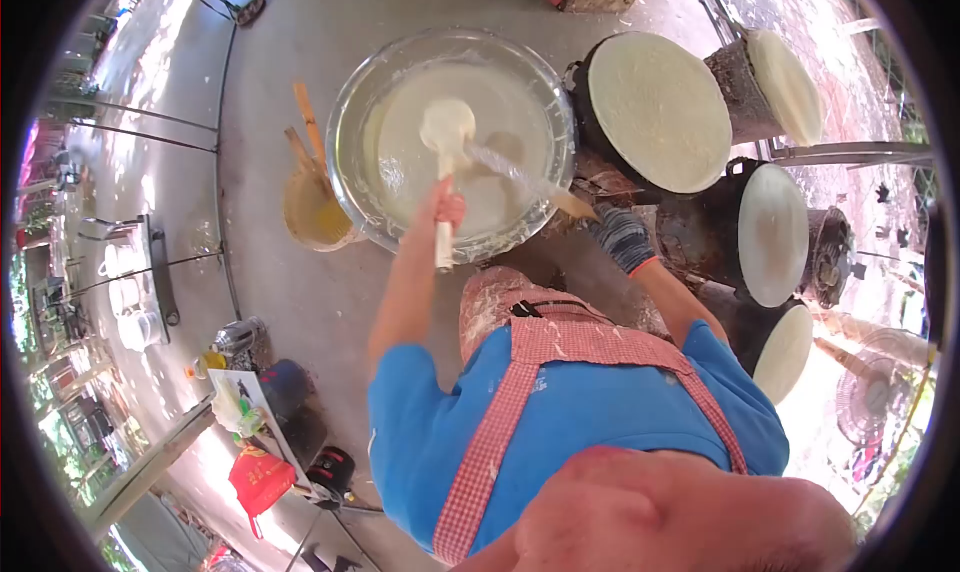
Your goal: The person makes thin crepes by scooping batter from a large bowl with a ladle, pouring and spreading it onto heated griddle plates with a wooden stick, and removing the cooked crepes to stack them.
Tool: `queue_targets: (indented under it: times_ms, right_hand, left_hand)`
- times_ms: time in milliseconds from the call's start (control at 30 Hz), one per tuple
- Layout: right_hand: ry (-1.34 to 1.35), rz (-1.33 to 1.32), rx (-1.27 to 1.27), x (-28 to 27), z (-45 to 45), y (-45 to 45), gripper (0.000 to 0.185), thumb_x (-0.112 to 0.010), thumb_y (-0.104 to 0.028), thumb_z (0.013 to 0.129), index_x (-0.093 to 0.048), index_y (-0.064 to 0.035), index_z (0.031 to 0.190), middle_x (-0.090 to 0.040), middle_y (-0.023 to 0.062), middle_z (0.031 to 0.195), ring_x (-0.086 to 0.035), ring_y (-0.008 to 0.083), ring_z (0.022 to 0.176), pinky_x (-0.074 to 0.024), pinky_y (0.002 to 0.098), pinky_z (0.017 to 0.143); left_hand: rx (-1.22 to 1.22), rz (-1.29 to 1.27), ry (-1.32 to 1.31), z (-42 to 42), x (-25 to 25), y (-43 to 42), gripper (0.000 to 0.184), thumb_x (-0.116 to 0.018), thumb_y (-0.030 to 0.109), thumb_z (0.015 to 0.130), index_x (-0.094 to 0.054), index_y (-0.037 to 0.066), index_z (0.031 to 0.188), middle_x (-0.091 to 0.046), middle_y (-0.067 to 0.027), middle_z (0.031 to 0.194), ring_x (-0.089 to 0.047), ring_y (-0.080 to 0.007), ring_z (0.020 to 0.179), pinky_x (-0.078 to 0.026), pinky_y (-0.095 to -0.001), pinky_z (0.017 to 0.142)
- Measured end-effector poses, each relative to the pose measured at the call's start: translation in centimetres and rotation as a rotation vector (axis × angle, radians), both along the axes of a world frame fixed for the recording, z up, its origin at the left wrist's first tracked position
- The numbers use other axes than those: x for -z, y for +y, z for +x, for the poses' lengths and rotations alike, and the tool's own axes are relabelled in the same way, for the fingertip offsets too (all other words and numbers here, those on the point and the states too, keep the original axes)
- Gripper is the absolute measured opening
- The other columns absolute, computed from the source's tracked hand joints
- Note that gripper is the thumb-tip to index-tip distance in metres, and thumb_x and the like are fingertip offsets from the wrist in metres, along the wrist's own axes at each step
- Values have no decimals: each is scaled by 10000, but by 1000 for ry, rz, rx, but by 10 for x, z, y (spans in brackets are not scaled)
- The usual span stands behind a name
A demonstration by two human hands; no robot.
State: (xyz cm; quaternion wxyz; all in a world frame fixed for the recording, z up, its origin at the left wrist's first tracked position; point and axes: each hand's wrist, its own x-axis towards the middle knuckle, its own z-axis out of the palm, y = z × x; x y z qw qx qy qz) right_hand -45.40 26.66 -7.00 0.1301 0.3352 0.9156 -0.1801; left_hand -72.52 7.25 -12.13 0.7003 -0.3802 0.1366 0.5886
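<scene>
My left hand [447, 208] grips the long ladle [447, 127], pointing away from me; my right hand [620, 238] grips the scraper [570, 201], pointing left.

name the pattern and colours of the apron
The apron is checked in red and white; the head view shows it best.

Shiny metal basin [345, 175]; glossy wet batter [415, 197]; checked cloth apron [590, 343].

From here I see a grey floor [300, 317]. On it I make out a yellowish bucket [303, 212] beside a wide basin [345, 177].
</scene>
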Motion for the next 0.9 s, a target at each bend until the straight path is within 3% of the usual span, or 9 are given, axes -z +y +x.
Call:
queue_targets:
  times_ms: [67,200,433,500,633,700,767,833,900]
  right_hand:
    - [557,126,-36,-15,11,2,339,-528,-409,769,-596,-97,884,-607,145,814,-581,322,704,-453,406,643]
    - [756,340,-77,-87,-4,28,372,-576,-401,742,-594,-114,979,-613,134,825,-591,296,717,-462,373,639]
    - [1219,291,-49,-214,-18,47,342,-621,-317,738,-591,-88,990,-622,115,786,-597,256,663,-465,332,608]
    - [1275,83,-13,-181,-21,36,330,-619,-314,746,-593,-71,968,-621,117,771,-596,234,658,-462,327,610]
    - [928,-702,238,-54,6,6,311,-624,-312,756,-591,-28,876,-611,130,726,-578,195,683,-446,318,644]
    - [822,-420,112,17,50,-13,366,-669,-365,697,-631,-26,831,-580,69,636,-501,108,617,-417,278,588]
    - [661,-352,263,-14,103,-36,338,-669,-352,699,-630,-37,817,-567,59,615,-503,106,607,-418,281,583]
    - [670,-267,318,-29,150,-39,259,-679,-283,699,-619,-52,799,-553,29,609,-505,95,599,-417,289,571]
    - [837,-491,614,-60,178,-49,253,-677,-264,705,-611,-57,834,-562,22,655,-497,96,614,-414,302,568]
  left_hand:
    - [33,71,306,0,-85,-2,338,-543,334,818,-349,90,688,-264,52,453,-236,-22,324,-195,-162,250]
    - [-175,103,974,38,-258,-14,117,-478,226,868,-391,213,945,-276,50,507,-211,-24,331,-178,-162,252]
    - [-253,-10,1992,49,-398,-40,94,-446,233,882,-422,182,956,-301,47,497,-232,-33,319,-167,-166,257]
    - [-263,-72,1978,24,-368,-45,265,-457,205,873,-346,229,1113,-299,51,491,-277,-45,325,-188,-168,266]
    - [72,46,1258,22,-244,-48,107,-452,235,875,-389,163,828,-297,56,481,-269,-55,325,-210,-181,270]
    - [240,58,1020,43,-229,-41,181,-439,262,881,-392,143,754,-290,55,480,-261,-54,326,-209,-185,270]
    - [23,-106,318,62,-224,-27,310,-418,299,886,-352,134,632,-266,53,479,-245,-48,332,-198,-188,263]
    - [359,247,265,38,-210,-24,346,-413,301,887,-315,143,596,-256,46,485,-236,-44,335,-199,-189,247]
    - [376,383,771,76,-234,6,340,-412,275,889,-302,146,594,-260,37,492,-224,-50,332,-199,-188,236]
